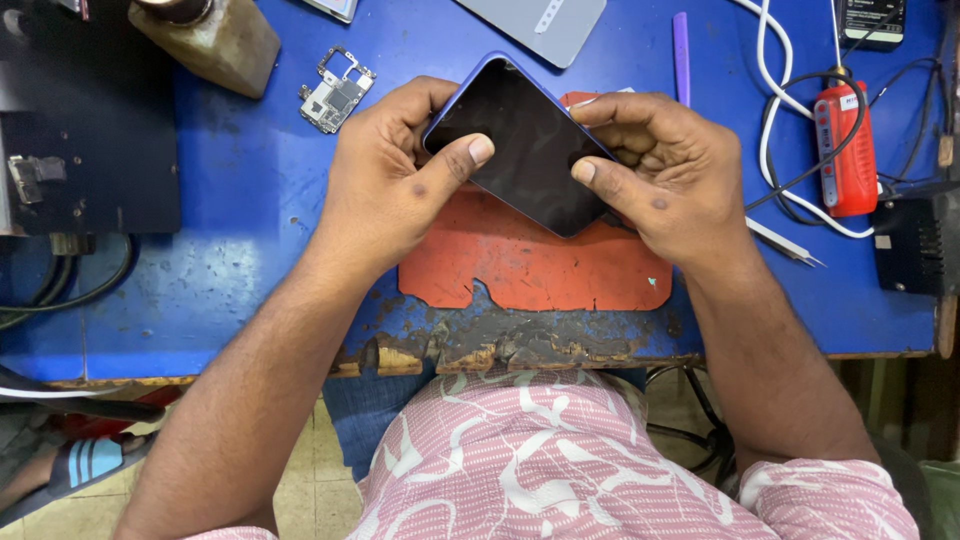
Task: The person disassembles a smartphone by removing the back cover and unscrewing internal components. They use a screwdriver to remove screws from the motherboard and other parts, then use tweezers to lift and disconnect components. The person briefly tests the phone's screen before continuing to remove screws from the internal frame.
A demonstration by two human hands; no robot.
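Note:
A smartphone with a dark screen and a blue-violet frame is held tilted above an orange-red work mat on a blue bench. My left hand grips its left side, thumb pressed on the screen. My right hand grips its right side, thumb at the screen's edge and fingers curled behind. The phone's back is hidden.
A bare circuit board lies at the back left beside a tan bottle. A purple pry tool, red tool with cables, metal tweezers and a grey panel surround the mat. The bench's front edge is worn.

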